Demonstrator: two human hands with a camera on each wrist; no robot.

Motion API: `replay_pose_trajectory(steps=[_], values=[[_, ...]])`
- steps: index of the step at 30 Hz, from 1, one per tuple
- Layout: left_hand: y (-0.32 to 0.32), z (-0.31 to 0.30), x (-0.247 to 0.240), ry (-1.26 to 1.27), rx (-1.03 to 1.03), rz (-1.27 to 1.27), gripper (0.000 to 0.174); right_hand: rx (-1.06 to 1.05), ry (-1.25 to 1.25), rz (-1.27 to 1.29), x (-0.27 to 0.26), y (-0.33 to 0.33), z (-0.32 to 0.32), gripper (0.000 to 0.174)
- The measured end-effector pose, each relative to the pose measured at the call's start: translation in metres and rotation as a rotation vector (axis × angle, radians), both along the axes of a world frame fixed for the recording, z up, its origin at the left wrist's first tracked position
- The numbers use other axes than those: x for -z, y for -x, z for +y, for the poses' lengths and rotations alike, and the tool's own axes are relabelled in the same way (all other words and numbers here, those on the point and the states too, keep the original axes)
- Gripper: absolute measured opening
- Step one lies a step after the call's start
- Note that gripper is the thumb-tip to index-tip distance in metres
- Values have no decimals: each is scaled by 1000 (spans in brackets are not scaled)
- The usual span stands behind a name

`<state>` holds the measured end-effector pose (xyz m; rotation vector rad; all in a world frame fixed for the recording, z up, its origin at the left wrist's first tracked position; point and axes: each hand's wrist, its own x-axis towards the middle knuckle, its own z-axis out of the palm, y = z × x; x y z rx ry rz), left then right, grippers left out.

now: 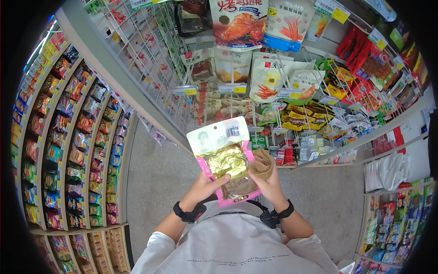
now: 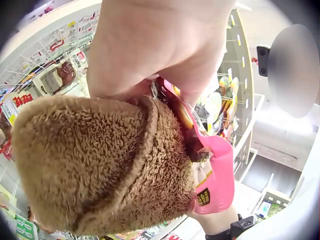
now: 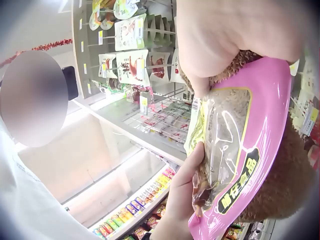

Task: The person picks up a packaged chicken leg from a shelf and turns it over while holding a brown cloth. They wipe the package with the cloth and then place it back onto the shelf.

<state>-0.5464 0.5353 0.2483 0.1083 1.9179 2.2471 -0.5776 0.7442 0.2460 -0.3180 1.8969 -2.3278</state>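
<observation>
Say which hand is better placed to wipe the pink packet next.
Right, probably: the right hand holds the brown cloth against the pink packet, while the left hand only grips the packet.

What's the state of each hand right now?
Left hand: grips the snack packet, thumb on its front.
Right hand: holds a brown fluffy cloth against the packet's edge.

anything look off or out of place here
Only the brown fuzzy cloth: the right hand holds it against the pink snack packet, odd beside the hanging snacks. Packet looks intact; nothing spilled.
</observation>
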Motion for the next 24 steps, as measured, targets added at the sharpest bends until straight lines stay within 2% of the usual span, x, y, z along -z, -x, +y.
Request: replay_pose_trajectory(steps=[2, 4, 6, 9, 11, 12, 13, 15, 16, 18, 19, 21, 22, 23, 24], values=[[-1, 0, -1, -38, -31, -47, 41, 41, 1, -3, 3, 0, 0, 70], [0, 0, -1, -42, -84, -8, 41, 176, 59, -56, 12, 4, 1, 61], [0, -2, 1, -45, -137, 29, 41, 231, 69, -70, 15, 5, 7, 58], [0, -7, 6, -62, -183, -56, 41, 331, 81, -103, 13, 7, 13, 54], [0, -8, 7, -120, -238, -65, 40, 380, 165, -92, 4, 6, 16, 53], [1, -7, 6, -120, -241, -65, 40, 355, 41, 7, 7, 4, 18, 52], [1, -5, 5, -123, -270, -48, 38, 353, 40, 7, 2, 0, 16, 52], [3, 0, 4, -126, -300, -29, 36, 120, -68, 222, -17, -10, 7, 58], [4, 2, 4, -133, -327, 7, 35, 119, -68, 225, -25, -9, 6, 58], [6, 5, 4, -139, -354, 43, 35, -132, -428, 638, -39, -3, 4, 67], [8, 5, 3, -130, -368, 65, 35, -131, -427, 640, -43, -4, 3, 67], [9, 7, 1, -119, -380, 91, 35, -285, -657, 726, -49, -6, 1, 69], [9, 8, 0, -120, -384, 95, 35, -324, -657, 746, -45, -4, 2, 60], [8, 9, -1, -121, -389, 99, 35, -324, -655, 748, -32, -2, 4, 60], [7, 9, -2, -119, -391, 101, 35, -253, -535, 652, -14, 0, 5, 57]])
